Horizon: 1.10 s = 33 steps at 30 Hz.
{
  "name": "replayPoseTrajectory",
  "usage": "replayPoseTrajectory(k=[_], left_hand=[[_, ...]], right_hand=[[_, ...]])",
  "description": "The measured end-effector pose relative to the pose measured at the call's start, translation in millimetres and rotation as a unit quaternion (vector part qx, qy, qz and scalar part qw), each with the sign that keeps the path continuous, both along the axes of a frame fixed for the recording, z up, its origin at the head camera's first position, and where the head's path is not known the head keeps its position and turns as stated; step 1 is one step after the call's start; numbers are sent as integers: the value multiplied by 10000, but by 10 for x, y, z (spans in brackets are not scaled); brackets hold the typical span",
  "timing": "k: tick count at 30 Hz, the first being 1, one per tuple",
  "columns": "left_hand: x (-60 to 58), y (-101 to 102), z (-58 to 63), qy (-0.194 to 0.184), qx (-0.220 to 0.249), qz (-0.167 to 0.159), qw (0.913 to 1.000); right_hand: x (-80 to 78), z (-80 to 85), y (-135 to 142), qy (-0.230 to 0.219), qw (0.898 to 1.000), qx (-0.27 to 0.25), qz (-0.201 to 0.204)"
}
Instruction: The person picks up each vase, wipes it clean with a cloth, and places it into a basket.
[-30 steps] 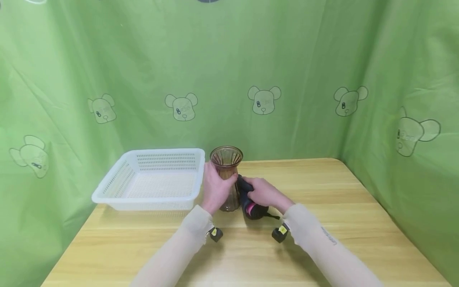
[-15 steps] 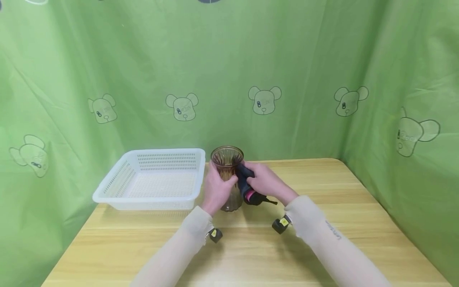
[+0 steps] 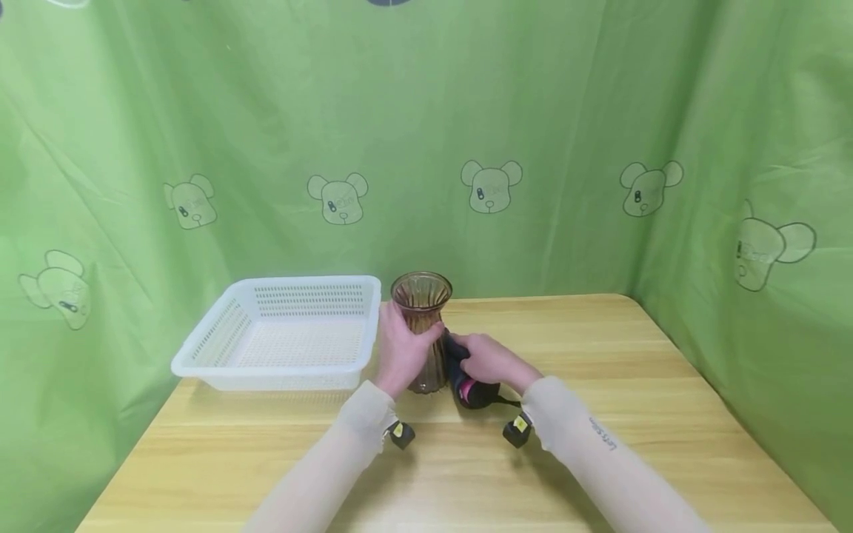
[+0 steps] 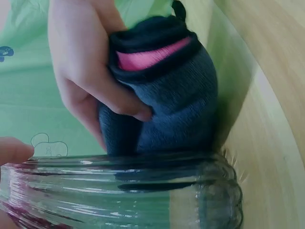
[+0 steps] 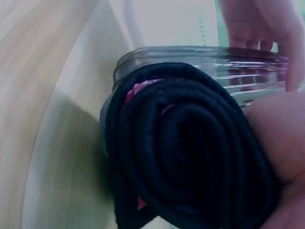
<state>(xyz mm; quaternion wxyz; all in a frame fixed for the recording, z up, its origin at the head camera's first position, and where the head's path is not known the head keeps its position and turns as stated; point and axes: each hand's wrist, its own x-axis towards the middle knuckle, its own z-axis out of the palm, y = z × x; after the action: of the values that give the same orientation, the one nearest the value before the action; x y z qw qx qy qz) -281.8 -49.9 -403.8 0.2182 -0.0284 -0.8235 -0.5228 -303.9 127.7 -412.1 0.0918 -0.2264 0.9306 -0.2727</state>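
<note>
A ribbed, brownish glass vase with a flared rim stands upright on the table. My left hand holds it round the upper body, thumb on the near right side. On the vase's right, my right hand grips a rolled-up dark cloth with a pink inner side and a black hanging loop. In the left wrist view the cloth lies against the vase or very close to it. The spiral end of the roll fills the right wrist view and hides most right-hand fingers.
A white perforated plastic basket sits on the wooden table, just left of the vase. Green curtains with printed bear heads close off the back and both sides.
My right hand has moved the cloth up along the vase's right side and back down to about its earlier height. The left hand and vase have stayed put.
</note>
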Motion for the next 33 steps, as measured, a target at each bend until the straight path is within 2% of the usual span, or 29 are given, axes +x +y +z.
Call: replayPoseTrajectory(k=[4, 11, 16, 19, 22, 26, 33], left_hand=[[-8, -12, 13, 64, -133, 35, 9999], [-12, -18, 42, 80, -154, -1, 9999], [-1, -12, 17, 3, 30, -224, 9997], [2, -7, 1, 3, 172, -334, 9993], [-3, -8, -6, -24, 149, -310, 9994], [-5, -27, 3, -99, 137, -300, 9994], [9, -68, 33, -133, 334, -415, 9985]], right_hand=[[36, 80, 7, 86, 9999, -124, -61], [102, 355, 26, 251, 9986, -452, -143], [146, 603, -1, 527, 9956, -719, -300], [145, 667, -33, 722, 9939, -774, -322], [100, 610, -50, 862, 9931, -770, -214], [16, 431, -54, 868, 9945, -582, -46], [-46, 89, -52, 134, 9997, -191, -118]])
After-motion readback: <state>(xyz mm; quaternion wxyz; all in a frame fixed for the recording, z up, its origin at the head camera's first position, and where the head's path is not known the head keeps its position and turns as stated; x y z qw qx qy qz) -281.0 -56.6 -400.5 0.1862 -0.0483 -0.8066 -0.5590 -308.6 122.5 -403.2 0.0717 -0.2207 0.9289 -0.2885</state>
